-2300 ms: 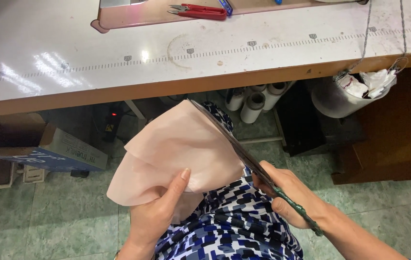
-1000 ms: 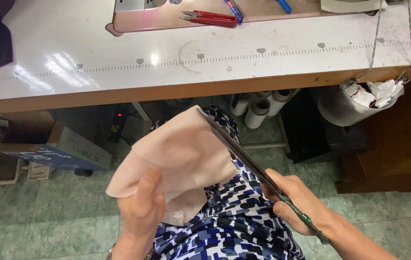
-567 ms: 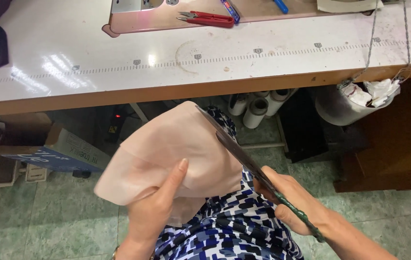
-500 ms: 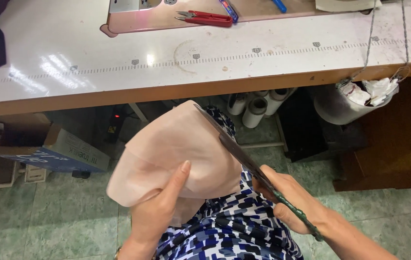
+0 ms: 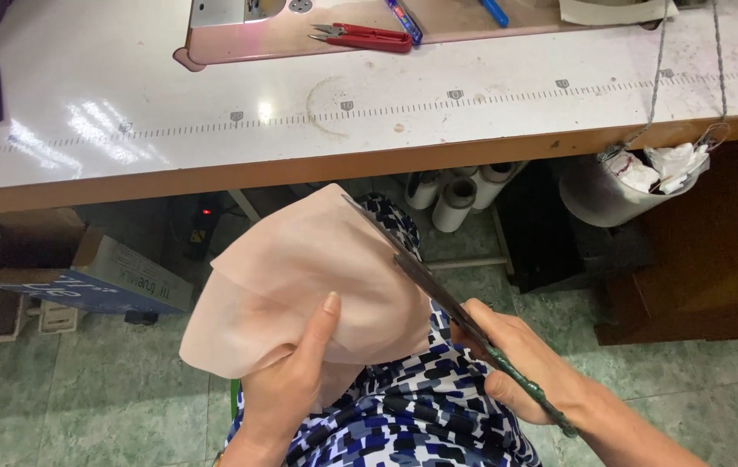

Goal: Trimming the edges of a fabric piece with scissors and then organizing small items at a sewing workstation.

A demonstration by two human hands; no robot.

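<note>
Below the counter (image 5: 369, 130) front edge, your left hand (image 5: 291, 389) pinches the pink fabric piece (image 5: 300, 277); your right hand (image 5: 516, 363) grips long scissors (image 5: 438, 290) along its right edge.

White worktable (image 5: 213, 138) bears red snips (image 5: 365, 37); beneath it stand thread cones (image 5: 455, 197), a cardboard box (image 5: 96, 281) and a scrap-filled bucket (image 5: 620, 190).

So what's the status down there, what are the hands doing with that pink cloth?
Left hand grips pink cloth from below. Right hand works large scissors, blades along the cloth's right edge. Nothing in the way; table edge sits above.
</note>
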